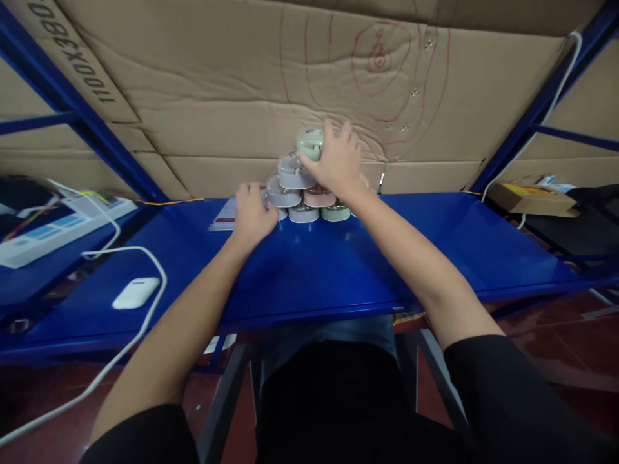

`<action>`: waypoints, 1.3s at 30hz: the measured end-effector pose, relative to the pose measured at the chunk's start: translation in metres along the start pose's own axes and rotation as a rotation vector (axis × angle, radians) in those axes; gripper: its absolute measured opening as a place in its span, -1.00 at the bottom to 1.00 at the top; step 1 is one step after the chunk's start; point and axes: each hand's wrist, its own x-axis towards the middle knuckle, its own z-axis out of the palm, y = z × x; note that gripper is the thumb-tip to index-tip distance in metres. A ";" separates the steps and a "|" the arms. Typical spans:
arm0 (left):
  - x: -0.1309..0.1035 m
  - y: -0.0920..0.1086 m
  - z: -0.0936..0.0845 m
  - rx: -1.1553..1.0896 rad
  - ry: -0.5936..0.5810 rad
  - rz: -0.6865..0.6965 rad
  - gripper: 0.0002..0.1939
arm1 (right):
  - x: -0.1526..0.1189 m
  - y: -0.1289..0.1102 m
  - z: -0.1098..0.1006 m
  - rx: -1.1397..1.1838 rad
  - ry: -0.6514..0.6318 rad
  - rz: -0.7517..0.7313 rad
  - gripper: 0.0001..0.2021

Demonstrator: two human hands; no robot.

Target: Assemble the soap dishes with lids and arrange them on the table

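A pyramid of small rounded cases with clear lids stands at the back of the blue table (309, 277), by the cardboard. At its peak is a green case (309, 147), with my right hand (338, 158) closed around its right side. Beneath it sit a grey case (293, 174), then another grey case (283, 193) and a pink case (318, 196). The bottom row shows a grey case (304, 214) and a green case (335, 212). My left hand (254, 216) is curled around the left end case (282, 213) of that row, partly hiding it. My right arm covers the stack's right side.
A booklet or flat box (225, 216) lies left of my left hand. A white earbud case (136, 293) and a white cable (162, 277) are at the left, near a power strip (62, 229). An open cardboard box (532, 198) sits far right. Blue frame posts (512, 119) flank the cardboard backing (217, 77).
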 end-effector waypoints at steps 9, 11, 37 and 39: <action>-0.002 0.005 0.001 -0.037 -0.034 0.007 -0.54 | 0.026 -0.010 0.038 0.081 -0.004 0.104 -0.12; -0.001 0.003 0.002 -0.045 -0.032 0.007 -0.55 | 0.026 -0.004 0.037 0.107 0.000 0.063 -0.21; -0.051 0.056 0.021 -0.328 -0.630 0.350 0.15 | -0.162 0.093 -0.086 0.456 -0.628 -0.357 -0.05; -0.053 0.057 0.023 -0.314 -0.632 0.345 0.18 | -0.162 0.095 -0.082 0.432 -0.679 -0.349 0.03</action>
